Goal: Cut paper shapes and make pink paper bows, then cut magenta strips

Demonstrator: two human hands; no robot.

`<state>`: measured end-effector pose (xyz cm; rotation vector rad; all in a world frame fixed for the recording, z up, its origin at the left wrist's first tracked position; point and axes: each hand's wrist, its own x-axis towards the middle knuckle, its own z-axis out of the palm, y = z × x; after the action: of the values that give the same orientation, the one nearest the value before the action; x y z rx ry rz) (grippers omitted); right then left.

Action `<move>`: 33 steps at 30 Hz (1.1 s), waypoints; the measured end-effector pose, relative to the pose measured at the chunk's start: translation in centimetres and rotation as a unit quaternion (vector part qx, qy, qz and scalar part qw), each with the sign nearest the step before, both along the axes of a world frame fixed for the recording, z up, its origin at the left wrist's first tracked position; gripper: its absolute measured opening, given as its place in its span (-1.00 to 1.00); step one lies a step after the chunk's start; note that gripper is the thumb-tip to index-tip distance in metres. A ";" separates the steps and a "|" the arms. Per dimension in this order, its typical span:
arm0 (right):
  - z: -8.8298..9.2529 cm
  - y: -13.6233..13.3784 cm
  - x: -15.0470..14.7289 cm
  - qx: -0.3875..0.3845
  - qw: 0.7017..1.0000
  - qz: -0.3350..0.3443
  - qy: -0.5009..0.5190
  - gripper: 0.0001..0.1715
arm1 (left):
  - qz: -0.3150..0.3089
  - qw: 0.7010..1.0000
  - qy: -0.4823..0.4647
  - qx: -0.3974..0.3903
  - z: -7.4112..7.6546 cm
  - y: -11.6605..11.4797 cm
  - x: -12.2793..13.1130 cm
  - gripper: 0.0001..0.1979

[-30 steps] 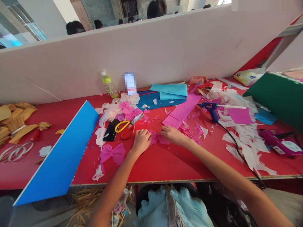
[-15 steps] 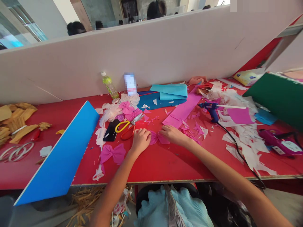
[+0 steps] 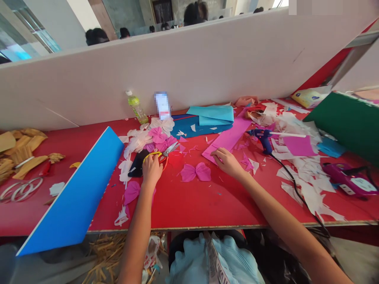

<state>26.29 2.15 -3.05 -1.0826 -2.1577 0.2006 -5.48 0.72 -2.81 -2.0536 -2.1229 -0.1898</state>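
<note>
At the left, my left hand [image 3: 152, 170] is on the handles of the scissors [image 3: 171, 149], its fingers curled over the yellow loop. The blades lie on the table, pointing up to the right. My right hand [image 3: 227, 161] has loosely bent fingers and nothing visible in them; it is by the near end of a long pink paper strip [image 3: 227, 136]. Between the two hands, a pink paper bow [image 3: 196, 172] lies flat on the red table [image 3: 189, 209]. Another pink bow [image 3: 132, 192] is partly hidden behind my left forearm.
A blue board [image 3: 77, 197] leans at the left. White and pink paper flowers [image 3: 158, 135], a drink bottle [image 3: 137, 107] and a lit phone [image 3: 162, 105] are at the back. To the right are a glue gun [image 3: 264, 141] with its cord and white paper scraps [image 3: 308, 169].
My left hand has left the pink bow and moved left onto the scissors' handles. My right hand has let go of the bow and shifted slightly right. The bow lies uncovered.
</note>
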 end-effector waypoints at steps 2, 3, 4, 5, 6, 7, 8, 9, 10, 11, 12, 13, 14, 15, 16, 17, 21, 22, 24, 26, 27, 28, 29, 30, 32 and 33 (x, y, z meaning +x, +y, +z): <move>-0.2 0.0 0.1 0.000 1.000 0.003 0.002 -0.69 | 0.015 1.000 0.008 -0.007 0.0 0.3 -0.1 -0.63; -0.3 0.1 0.1 0.001 1.000 0.003 0.002 -0.69 | 0.023 1.000 0.013 -0.011 0.1 0.4 -0.2 -0.62; -0.4 0.1 0.1 0.003 1.000 0.003 0.001 -0.69 | 0.030 0.999 0.020 -0.017 0.2 0.6 -0.3 -0.62; -0.5 0.1 0.1 0.003 1.000 0.003 -0.001 -0.69 | 0.037 0.999 0.026 -0.024 0.3 0.6 -0.3 -0.61; -0.6 0.1 0.2 0.003 1.000 0.003 -0.005 -0.69 | 0.041 0.998 0.034 -0.031 0.4 0.7 -0.4 -0.62; -0.7 0.1 0.2 0.003 1.000 0.003 -0.010 -0.69 | 0.041 0.998 0.039 -0.040 0.5 0.7 -0.4 -0.63; -0.7 0.1 0.2 0.003 1.000 0.003 -0.015 -0.69 | 0.037 0.997 0.043 -0.046 0.7 0.7 -0.5 -0.64; -0.7 0.1 0.2 0.002 1.000 0.002 -0.019 -0.70 | 0.031 0.997 0.045 -0.048 0.8 0.7 -0.5 -0.64; -0.7 0.1 0.2 0.002 1.000 0.002 -0.023 -0.70 | 0.023 0.998 0.046 -0.044 0.9 0.7 -0.5 -0.64; -0.7 0.1 0.2 0.002 1.000 0.003 -0.027 -0.70 | 0.018 0.998 0.045 -0.036 1.0 0.7 -0.6 -0.63; -0.7 0.0 0.2 0.002 1.000 0.003 -0.030 -0.71 | 0.015 0.999 0.043 -0.028 1.2 0.7 -0.7 -0.62; -0.7 0.0 0.2 0.002 1.000 0.003 -0.031 -0.71 | 0.014 0.999 0.042 -0.020 1.4 0.6 -0.8 -0.61; -0.7 0.0 0.2 0.002 0.999 0.003 -0.032 -0.71 | 0.014 0.999 0.038 -0.014 1.6 0.5 -0.9 -0.60; -0.7 0.0 0.2 0.002 0.999 0.003 -0.032 -0.71 | 0.016 0.999 0.032 -0.012 1.9 0.3 -1.1 -0.59; -0.7 0.0 0.3 0.003 0.999 0.002 -0.033 -0.72 | 0.018 1.000 0.021 -0.013 2.2 0.0 -1.3 -0.59; -0.7 0.0 0.3 0.004 0.999 0.000 -0.034 -0.72 | 0.019 1.000 0.006 -0.014 2.5 -0.3 -1.5 -0.60; -0.8 0.1 0.3 0.002 0.999 -0.003 -0.041 -0.72 | -0.041 0.994 -0.075 -0.062 3.8 -2.4 -2.2 -0.65; -0.8 0.1 0.3 0.001 0.999 -0.002 -0.043 -0.72 | -0.070 0.989 -0.093 -0.087 4.1 -3.1 -2.3 -0.65; -0.9 0.1 0.4 0.002 0.999 -0.002 -0.047 -0.72 | -0.126 0.976 -0.119 -0.135 4.4 -4.7 -2.1 -0.64; -0.9 0.1 0.5 0.004 0.999 -0.005 -0.049 -0.72 | -0.151 0.967 -0.123 -0.166 4.3 -6.2 -1.7 -0.62; -0.9 0.1 0.5 0.006 0.999 -0.008 -0.050 -0.72 | -0.158 0.964 -0.117 -0.178 4.2 -6.9 -1.5 -0.62; -0.9 0.1 0.6 0.007 0.999 -0.010 -0.051 -0.72 | -0.166 0.962 -0.110 -0.184 4.0 -7.5 -1.4 -0.63; -0.9 0.1 0.6 0.007 0.998 -0.013 -0.053 -0.72 | -0.169 0.963 -0.101 -0.185 3.8 -7.9 -1.3 -0.64; -0.9 0.1 0.6 0.008 0.998 -0.014 -0.056 -0.72 | -0.172 0.964 -0.092 -0.182 3.5 -8.3 -1.2 -0.65; -0.9 0.1 0.7 0.009 0.998 -0.015 -0.062 -0.71 | -0.175 0.967 -0.077 -0.168 3.1 -8.6 -1.3 -0.66; -1.0 0.1 0.7 0.010 0.998 -0.016 -0.065 -0.71 | -0.177 0.968 -0.071 -0.162 2.9 -8.7 -1.4 -0.66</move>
<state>26.96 2.29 -4.02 -1.1450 -2.2503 0.0974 -6.90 -7.94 0.06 -2.6791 -1.9493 -0.0377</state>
